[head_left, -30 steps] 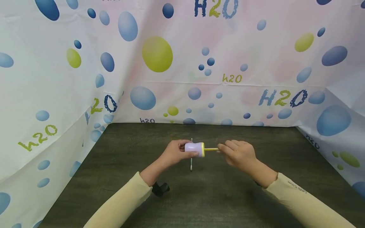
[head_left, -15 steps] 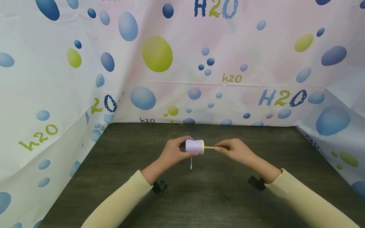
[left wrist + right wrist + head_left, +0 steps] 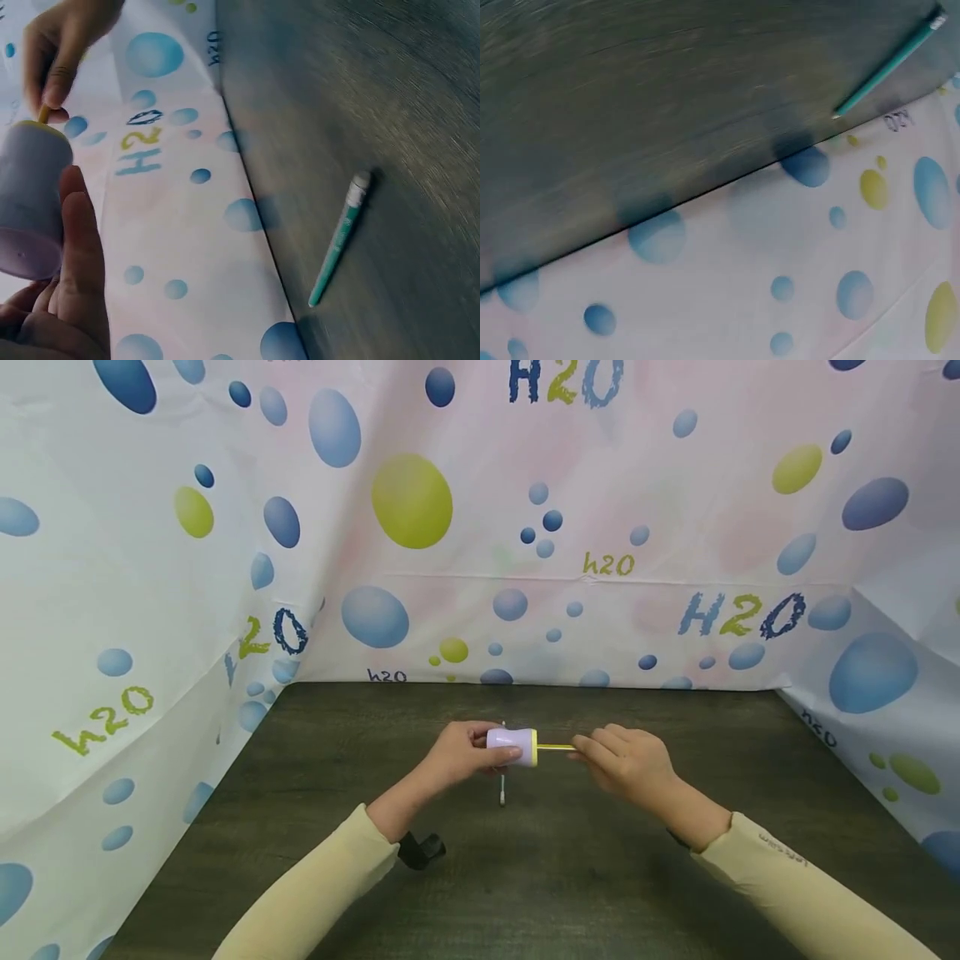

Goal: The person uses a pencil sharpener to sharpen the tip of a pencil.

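My left hand (image 3: 459,755) grips a lilac, waisted pencil sharpener (image 3: 504,747) with a yellow end, holding it sideways over the table. Its thumb lies along the near side. A yellow pencil (image 3: 553,747) goes into the yellow end, and my right hand (image 3: 632,763) pinches the pencil's outer part with curled fingers. In the left wrist view, the sharpener (image 3: 34,187) fills the left edge, and little of the pencil (image 3: 43,114) shows beneath the right fingertips. A teal pencil (image 3: 339,241) with a white eraser end lies on the table, partly hidden behind the sharpener in the head view.
The dark wood-grain table (image 3: 570,877) meets a white sheet (image 3: 645,468) printed with blue and green drops at the back and both sides. A black piece (image 3: 422,852) shows under the left wrist. Neither hand appears in the right wrist view.
Half a second ago the right fingers sat closer to the sharpener with the hand turned flatter. Now the hand is rolled and slightly farther right. The left thumb has shifted up onto the sharpener's side.
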`<state>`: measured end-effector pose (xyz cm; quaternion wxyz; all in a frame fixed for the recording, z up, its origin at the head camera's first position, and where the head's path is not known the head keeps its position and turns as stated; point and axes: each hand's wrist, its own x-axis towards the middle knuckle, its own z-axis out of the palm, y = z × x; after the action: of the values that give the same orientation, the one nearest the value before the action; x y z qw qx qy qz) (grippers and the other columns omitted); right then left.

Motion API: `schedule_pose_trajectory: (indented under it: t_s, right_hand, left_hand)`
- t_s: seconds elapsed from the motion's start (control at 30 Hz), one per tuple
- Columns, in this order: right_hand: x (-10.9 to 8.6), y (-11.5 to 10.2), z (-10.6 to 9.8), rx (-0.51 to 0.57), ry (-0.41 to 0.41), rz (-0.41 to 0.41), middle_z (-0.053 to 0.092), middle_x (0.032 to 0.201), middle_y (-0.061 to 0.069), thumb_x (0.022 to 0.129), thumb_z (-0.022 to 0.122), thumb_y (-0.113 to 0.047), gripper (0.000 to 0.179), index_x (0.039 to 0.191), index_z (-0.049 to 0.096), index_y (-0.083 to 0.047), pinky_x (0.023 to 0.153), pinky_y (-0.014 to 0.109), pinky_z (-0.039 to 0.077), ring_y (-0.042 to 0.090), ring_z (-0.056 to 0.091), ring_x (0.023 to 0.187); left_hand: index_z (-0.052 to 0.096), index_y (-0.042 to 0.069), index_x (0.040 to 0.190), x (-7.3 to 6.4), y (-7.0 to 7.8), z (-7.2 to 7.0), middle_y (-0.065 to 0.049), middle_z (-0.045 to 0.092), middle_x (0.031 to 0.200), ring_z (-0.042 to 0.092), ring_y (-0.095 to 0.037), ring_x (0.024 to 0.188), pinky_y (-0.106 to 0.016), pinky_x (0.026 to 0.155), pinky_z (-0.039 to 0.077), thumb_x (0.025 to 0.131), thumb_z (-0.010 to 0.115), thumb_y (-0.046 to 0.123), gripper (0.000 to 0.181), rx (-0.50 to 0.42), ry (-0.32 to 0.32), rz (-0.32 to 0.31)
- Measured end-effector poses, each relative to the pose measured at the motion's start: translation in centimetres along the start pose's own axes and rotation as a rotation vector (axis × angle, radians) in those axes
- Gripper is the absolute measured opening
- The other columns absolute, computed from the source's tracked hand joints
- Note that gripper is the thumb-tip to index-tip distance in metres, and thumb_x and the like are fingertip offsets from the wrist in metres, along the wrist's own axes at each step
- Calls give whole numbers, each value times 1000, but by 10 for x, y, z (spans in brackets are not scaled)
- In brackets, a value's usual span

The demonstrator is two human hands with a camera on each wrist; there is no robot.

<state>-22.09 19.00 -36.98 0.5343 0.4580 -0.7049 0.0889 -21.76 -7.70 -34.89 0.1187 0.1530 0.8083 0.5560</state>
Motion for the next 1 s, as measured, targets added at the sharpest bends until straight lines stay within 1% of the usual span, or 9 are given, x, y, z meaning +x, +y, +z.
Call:
schedule_pose_trajectory:
  t_s: [0.07,0.17,0.37,0.47,0.57,0.67,0.73,0.9,1.0]
  right_hand:
    - [0,-3,-1,9,-27,60,60,63,-1,110,47,-32,42,85,72,-8,38,23,34,11,51,47]
    - [3,-8,-8,148,-216,266,66,63,-3,107,54,-35,41,86,77,-8,40,20,32,4,46,46]
    - [22,1,-22,796,-784,945,63,68,-3,101,61,-18,28,97,77,5,56,22,32,1,35,56]
    - [25,6,-23,875,-890,1026,64,69,5,103,58,-17,30,100,76,6,59,25,40,1,40,61]
    - [23,5,-25,623,-856,810,76,85,6,102,63,-25,28,111,78,-3,59,26,46,1,53,62]
    - [20,-1,-26,304,-715,600,77,89,5,94,74,-29,30,116,76,-8,57,28,49,9,63,63]
    - [16,-4,-23,176,-565,456,75,92,3,98,67,-39,36,113,74,-7,58,28,51,11,66,70]
    - [4,-1,-9,-11,-126,43,58,73,2,110,44,-37,43,98,70,-5,44,22,37,12,51,54]
    - [2,0,-3,-120,17,-54,56,67,1,109,50,-27,34,90,71,-7,39,23,32,12,48,48]
  left_hand:
    - [65,-4,130,-1,0,3,-25,72,116,76,-28,96,-43,82,64,91,78,17,46,47,21,22]
    - [67,1,126,-3,-4,7,-21,72,116,74,-28,100,-36,80,63,86,84,18,46,158,68,104]
    - [68,4,122,-8,-9,12,-15,75,113,75,-24,94,-29,79,63,81,88,19,48,437,125,390]
    - [68,3,122,-8,-10,12,-14,76,112,74,-22,92,-27,77,62,81,88,20,48,489,137,439]
    - [70,4,120,-5,-10,11,-15,76,108,75,-23,89,-25,74,61,82,87,21,45,376,133,342]
    - [70,4,122,0,-10,9,-17,75,111,76,-26,96,-29,76,62,86,84,22,43,195,131,190]
    - [68,1,125,3,-9,6,-20,74,113,77,-26,96,-35,79,64,89,80,22,43,81,107,103]
    - [67,-7,124,3,-4,1,-25,75,107,75,-13,73,-43,78,64,95,73,22,41,-106,-8,-25]
    - [68,-7,120,2,-3,4,-25,75,102,74,-13,68,-44,75,64,95,73,20,38,-104,-34,-45]
